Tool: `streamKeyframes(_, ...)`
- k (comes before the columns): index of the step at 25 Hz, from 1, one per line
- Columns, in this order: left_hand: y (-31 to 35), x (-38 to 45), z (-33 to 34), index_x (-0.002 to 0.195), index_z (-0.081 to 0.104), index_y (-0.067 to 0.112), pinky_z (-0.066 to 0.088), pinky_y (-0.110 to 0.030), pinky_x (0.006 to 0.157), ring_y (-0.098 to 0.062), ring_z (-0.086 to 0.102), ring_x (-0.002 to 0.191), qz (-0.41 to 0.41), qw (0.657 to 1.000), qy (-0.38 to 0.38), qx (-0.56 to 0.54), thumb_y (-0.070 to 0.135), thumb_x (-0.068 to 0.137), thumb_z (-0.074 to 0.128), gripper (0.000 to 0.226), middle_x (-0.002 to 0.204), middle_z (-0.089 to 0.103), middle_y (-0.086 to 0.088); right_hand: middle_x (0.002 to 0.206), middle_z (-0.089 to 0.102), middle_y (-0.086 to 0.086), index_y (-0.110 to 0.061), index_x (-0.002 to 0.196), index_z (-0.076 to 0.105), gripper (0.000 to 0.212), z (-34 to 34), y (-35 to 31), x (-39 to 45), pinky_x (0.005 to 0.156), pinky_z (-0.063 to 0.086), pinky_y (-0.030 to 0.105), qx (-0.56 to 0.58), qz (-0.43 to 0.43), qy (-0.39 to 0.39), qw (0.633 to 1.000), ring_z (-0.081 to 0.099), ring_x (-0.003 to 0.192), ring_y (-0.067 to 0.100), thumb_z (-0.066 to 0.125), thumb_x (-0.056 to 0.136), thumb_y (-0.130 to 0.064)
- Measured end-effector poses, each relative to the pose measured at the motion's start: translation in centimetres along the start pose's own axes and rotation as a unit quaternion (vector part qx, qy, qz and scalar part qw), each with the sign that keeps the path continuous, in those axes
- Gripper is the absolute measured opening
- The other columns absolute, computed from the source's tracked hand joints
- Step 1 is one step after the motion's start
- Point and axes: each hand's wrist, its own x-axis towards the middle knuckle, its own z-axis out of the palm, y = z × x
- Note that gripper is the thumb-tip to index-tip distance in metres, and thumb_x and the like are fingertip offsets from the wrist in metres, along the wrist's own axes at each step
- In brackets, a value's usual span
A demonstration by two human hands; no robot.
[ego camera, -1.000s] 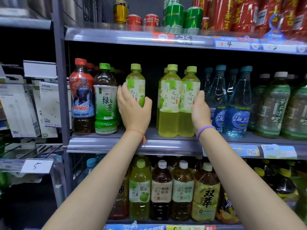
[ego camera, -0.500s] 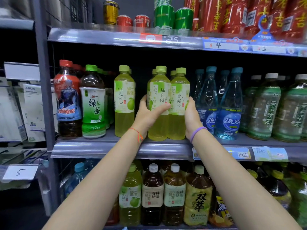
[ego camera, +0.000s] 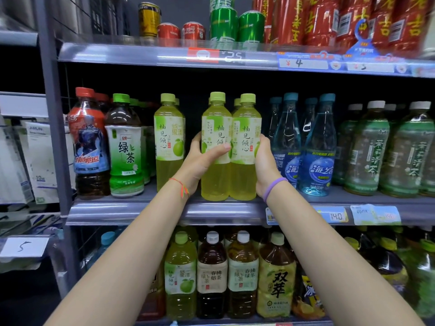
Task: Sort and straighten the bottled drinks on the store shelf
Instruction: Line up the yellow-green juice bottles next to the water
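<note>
While both grips (ego camera: 204, 158) (ego camera: 264, 165) clasp the paired yellow bottles (ego camera: 229, 147), right fingers stay hidden behind

Drinks counted along the middle shelf (ego camera: 131, 209)

Front row, left to right: one red-capped bottle (ego camera: 89, 142), one green tea (ego camera: 124, 147), three yellow-green bottles (ego camera: 168, 142), two blue bottles (ego camera: 317, 147), perhaps three pale green ones (ego camera: 367, 149), edge blurred.

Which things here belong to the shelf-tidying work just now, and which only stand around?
In the job: left hand, right hand, two yellow-green bottles held between them, lone yellow-green bottle.
Standing around: blue water bottles, cans, price tags.
</note>
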Motion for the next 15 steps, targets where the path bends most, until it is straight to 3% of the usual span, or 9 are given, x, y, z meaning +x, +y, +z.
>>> streamKeyframes(8, 0.1, -0.4, 0.4, 0.151, 0.030, 0.023, 0.053, -0.031, 0.091, -0.010, 0.063, 0.112, -0.003, 1.000, 0.001, -0.028, 0.044, 0.060, 0.083, 0.107, 0.126, 0.064, 0.006, 0.107, 0.075, 0.002, -0.029, 0.111, 0.071, 0.061, 0.1, -0.7, -1.3, 0.109, 0.040, 0.050, 0.004, -0.003, 0.020, 1.000, 0.064, 0.112, 0.023, 0.025, 0.093, -0.065)
streamKeyframes(12, -0.1, -0.4, 0.8, 0.151, 0.029, 0.023, 0.049, -0.041, 0.103, -0.014, 0.061, 0.116, -0.001, 1.000, 0.016, -0.017, 0.049, 0.058, 0.083, 0.110, 0.129, 0.063, 0.003, 0.107, 0.073, 0.001, -0.027, 0.106, 0.069, 0.058, 0.1, -1.5, -2.6, 0.109, 0.040, 0.045, -0.018, 0.011, 0.045, 0.999, 0.062, 0.110, 0.020, 0.020, 0.100, -0.059)
streamKeyframes(15, 0.5, -1.2, 1.1, 0.149, 0.033, 0.020, 0.049, -0.025, 0.090, -0.006, 0.061, 0.112, -0.007, 1.000, 0.007, 0.012, 0.050, 0.065, 0.081, 0.101, 0.129, 0.062, 0.005, 0.114, 0.069, -0.001, -0.024, 0.112, 0.065, 0.052, 0.3, -1.8, -4.0, 0.102, 0.042, 0.038, -0.071, 0.000, 0.090, 0.993, 0.058, 0.112, 0.019, 0.023, 0.102, -0.053)
